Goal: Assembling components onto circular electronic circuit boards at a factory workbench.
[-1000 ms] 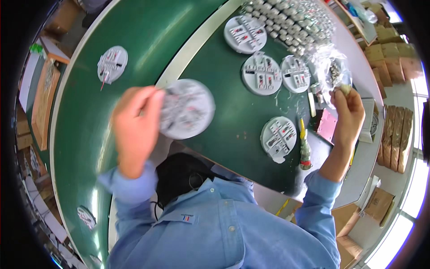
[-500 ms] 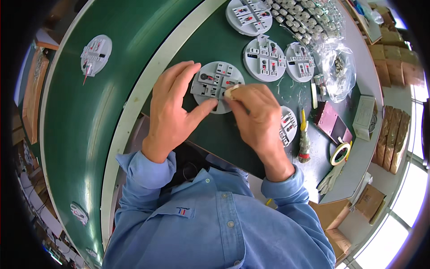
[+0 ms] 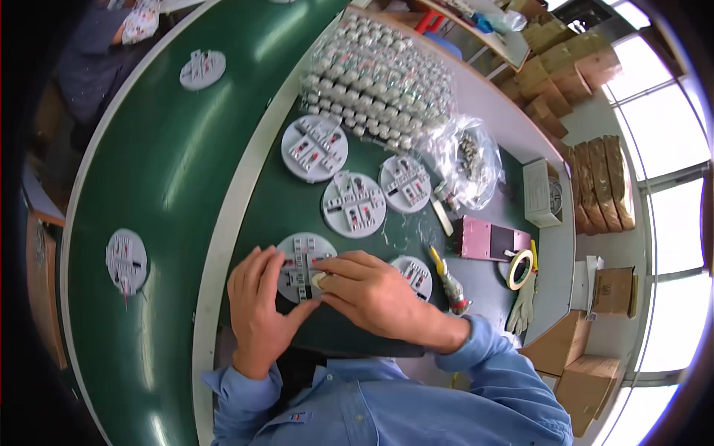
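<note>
A round grey disc-shaped base point(image 3: 303, 245) with raised terminal blocks lies on the green bench between my hands. My left hand point(image 3: 259, 305) is open at its left side, fingers stretched along the rim and thumb apart near the lower edge. My right hand point(image 3: 375, 296) reaches over the disc's right side with thumb and fingers pinched together. A small cream-coloured bit point(image 3: 318, 279) shows at those fingertips; whether it is a held part or a finger cover I cannot tell. Right of this hand, a similar disc point(image 3: 413, 276) is partly covered by it.
Several more discs point(image 3: 354, 205) sit farther back, before bagged rows of small metallic parts point(image 3: 379, 74). At right are a clear bag point(image 3: 468, 160), a pink box point(image 3: 483, 239), a yellow-handled brush point(image 3: 450, 284), tape point(image 3: 520, 269) and a glove point(image 3: 522, 308). Left, a green conveyor point(image 3: 171, 186) carries discs.
The whole view has turned, so the bench things appear lower and farther left. Another person's sleeve has come into view at upper left. My right hand stays pinched over the same disc.
</note>
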Motion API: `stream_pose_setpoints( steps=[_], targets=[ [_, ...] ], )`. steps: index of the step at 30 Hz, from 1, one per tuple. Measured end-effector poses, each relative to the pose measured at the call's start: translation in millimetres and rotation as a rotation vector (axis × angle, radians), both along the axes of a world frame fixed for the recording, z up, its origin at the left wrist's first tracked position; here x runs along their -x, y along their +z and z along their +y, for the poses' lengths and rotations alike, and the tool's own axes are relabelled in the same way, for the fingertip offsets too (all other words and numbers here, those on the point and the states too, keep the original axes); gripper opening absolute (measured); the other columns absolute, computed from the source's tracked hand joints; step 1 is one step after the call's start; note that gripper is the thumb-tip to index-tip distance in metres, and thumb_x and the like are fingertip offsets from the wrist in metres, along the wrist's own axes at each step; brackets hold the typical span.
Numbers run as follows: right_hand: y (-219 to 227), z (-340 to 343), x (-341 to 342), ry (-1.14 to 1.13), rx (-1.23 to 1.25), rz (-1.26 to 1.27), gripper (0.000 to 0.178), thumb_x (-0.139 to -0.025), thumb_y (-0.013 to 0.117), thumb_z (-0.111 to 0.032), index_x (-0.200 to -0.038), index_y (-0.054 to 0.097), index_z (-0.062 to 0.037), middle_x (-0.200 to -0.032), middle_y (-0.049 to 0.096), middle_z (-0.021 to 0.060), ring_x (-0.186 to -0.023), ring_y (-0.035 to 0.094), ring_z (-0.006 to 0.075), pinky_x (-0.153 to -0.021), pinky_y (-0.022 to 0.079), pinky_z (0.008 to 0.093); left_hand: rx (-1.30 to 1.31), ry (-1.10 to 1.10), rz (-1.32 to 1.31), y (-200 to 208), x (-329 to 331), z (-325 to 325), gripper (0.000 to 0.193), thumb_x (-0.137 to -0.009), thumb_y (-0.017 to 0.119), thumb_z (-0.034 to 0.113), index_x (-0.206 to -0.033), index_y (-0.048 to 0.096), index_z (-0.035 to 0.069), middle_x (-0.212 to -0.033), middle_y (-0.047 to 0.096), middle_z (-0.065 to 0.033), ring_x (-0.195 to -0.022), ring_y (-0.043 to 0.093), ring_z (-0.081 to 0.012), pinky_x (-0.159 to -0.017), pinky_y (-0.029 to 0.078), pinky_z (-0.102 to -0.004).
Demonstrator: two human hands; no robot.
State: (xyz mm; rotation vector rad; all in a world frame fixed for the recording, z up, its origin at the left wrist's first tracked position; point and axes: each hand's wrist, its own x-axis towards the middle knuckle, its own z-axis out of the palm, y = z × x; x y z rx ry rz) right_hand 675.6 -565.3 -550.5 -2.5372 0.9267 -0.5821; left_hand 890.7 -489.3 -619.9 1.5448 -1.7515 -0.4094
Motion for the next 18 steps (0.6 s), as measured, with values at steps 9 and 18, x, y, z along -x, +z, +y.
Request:
stream_pose_setpoints(
  steps=[9, 18],
  targets=[
    [88.8, -313.8, 41.8, -0.597, 0.305, -0.051, 0.048, -0.094, 0.083, -0.033, -0.127, 0.075, 0.0, -0.105, 0.082, 0.0148, -0.092, 0.077, 0.0179, -0.082, 0.059, 0.0338, -0.03, -0.011, -0.005, -3.3, 1.6, -10.2, 0.084, -0.075, 0.096, 0.037, -0.143, 0.064, 0.001, -0.148, 0.063, -0.0175, -0.138, 0.057, -0.0409, -0.116, 0.042, -0.054],
    [64.2, -339.5, 21.3, -0.752, 0.244, 0.191, 0.059, -0.087, 0.089, -0.03, -0.132, 0.071, 0.004, -0.112, 0.083, 0.0139, -0.104, 0.077, 0.016, -0.09, 0.059, 0.0308, -0.017, 0.015, -0.012, -9.0, 0.7, -6.8, 0.08, -0.077, 0.095, 0.039, -0.141, 0.064, 0.0, -0.146, 0.064, -0.0185, -0.136, 0.058, -0.0408, -0.114, 0.043, -0.0534]
  ],
)
